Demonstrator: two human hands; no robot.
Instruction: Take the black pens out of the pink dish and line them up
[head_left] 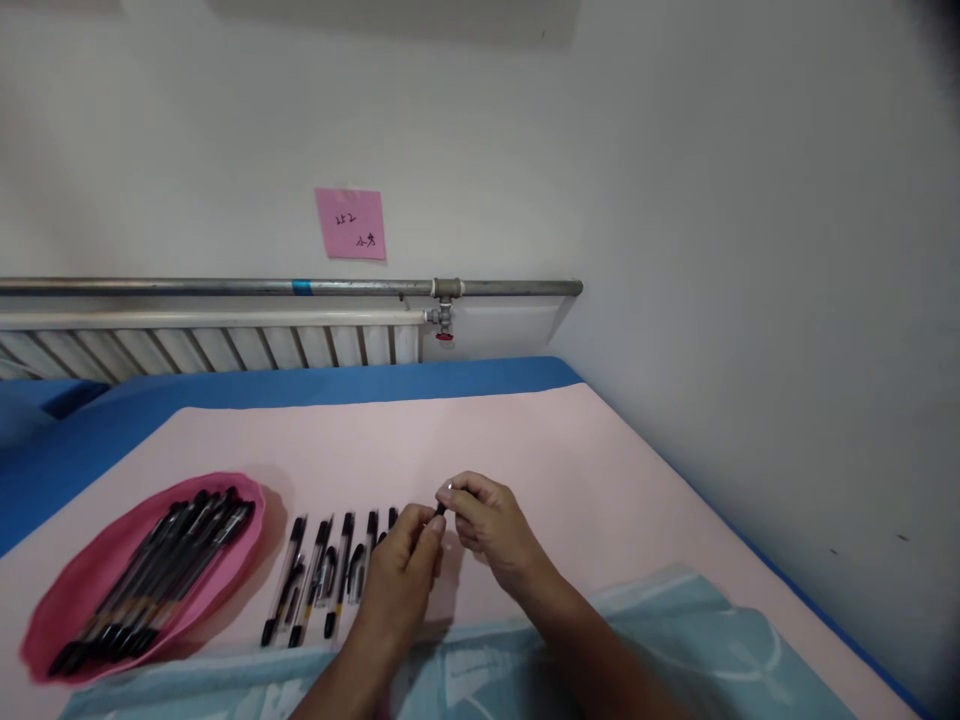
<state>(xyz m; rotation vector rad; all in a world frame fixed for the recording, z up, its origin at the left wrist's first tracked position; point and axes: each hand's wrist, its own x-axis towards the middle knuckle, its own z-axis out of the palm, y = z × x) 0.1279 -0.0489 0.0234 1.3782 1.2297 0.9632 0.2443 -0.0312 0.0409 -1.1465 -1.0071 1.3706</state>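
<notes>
A small black pen part (441,508) is pinched, above the pink table cover (525,430), between the closed fingertips of the left hand (401,570) and the right hand (489,525). Loose pens (322,575) are laid just to the left, and a pink tray (82,580) of pens is set beyond them.

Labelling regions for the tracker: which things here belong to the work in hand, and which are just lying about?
In hand:
- left hand and right hand, pinching a small dark piece between them
- row of pens on the pink cover
- black pens in the pink tray

Lying about:
- teal cloth
- sticky note
- radiator
- pipe
- red valve
</notes>
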